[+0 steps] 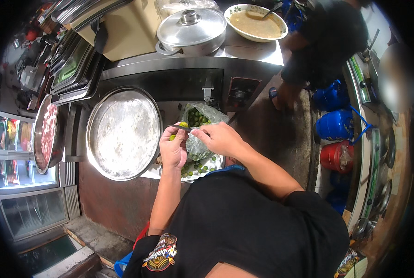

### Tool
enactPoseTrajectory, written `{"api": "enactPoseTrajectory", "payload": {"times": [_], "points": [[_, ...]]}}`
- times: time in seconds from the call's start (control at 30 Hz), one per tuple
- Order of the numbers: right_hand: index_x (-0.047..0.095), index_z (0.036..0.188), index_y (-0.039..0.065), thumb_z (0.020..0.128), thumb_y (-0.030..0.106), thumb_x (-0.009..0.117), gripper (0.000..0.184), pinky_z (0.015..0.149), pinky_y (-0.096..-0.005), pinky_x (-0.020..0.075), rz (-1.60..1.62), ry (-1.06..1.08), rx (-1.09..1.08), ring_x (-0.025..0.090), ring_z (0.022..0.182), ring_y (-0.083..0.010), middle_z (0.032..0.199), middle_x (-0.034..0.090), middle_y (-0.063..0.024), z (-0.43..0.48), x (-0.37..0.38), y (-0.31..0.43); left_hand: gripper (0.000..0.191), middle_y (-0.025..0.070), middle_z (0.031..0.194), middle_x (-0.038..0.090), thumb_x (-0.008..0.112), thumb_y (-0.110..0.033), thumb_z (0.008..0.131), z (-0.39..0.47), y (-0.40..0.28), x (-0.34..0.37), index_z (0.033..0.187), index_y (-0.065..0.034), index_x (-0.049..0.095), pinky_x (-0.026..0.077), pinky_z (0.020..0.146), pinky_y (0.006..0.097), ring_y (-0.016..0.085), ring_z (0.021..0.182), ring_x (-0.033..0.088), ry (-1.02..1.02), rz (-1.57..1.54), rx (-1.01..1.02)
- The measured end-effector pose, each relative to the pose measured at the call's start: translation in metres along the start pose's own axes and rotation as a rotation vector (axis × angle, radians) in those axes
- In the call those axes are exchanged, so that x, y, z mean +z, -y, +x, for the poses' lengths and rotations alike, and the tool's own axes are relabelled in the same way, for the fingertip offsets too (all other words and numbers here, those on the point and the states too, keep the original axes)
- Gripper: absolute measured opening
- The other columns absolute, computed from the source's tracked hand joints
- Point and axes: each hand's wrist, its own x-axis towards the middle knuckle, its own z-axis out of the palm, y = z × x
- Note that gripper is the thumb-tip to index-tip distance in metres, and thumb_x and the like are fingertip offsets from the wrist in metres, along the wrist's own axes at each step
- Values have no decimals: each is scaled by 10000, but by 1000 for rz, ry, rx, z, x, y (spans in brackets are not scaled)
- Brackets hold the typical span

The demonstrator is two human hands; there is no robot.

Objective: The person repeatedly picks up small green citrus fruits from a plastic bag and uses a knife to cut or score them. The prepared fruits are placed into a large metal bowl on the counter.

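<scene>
My left hand (174, 149) holds a small citrus fruit (183, 124), yellowish where it shows, between thumb and fingers. A second greenish-yellow piece (172, 137) shows against the same hand. In my right hand (222, 138) is a knife (179, 127), its dark narrow blade pointing left and lying against the fruit. Just beyond both hands stands a clear plastic bag (207, 110) with many small green citrus fruits (195, 117) inside. More of these fruits (200, 170) lie loose in a white tray (218, 162) below the bag, partly hidden by my arms and shirt.
Left of my hands is a large round metal tray (123, 135). A lidded aluminium pot (192, 31) and a bowl of broth (255, 23) stand on the steel counter above. Raw meat fills a basin (48, 135) at far left. A person in dark clothes (327, 45) stands at upper right, near blue gas cylinders (334, 125).
</scene>
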Motion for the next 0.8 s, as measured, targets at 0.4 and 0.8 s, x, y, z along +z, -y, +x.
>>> {"api": "enactPoseTrajectory", "payload": {"times": [0.4, 0.8], "points": [[683, 803, 62, 992, 514, 471, 534, 665, -507, 469, -10, -16, -19, 625, 741, -430, 722, 653, -196, 9, 2, 6, 187, 111, 1036, 685, 704, 25, 895, 2, 0, -6, 1053, -13, 612, 552, 849, 301, 179, 910, 661, 1, 20, 150], [705, 832, 51, 993, 530, 470, 557, 677, -487, 480, 105, 0, 0, 637, 754, -415, 732, 655, -209, 24, 13, 2, 189, 155, 1146, 615, 703, 108, 856, 3, 14, -7, 1019, 59, 619, 584, 861, 344, 210, 983, 655, -136, 167, 240]]}}
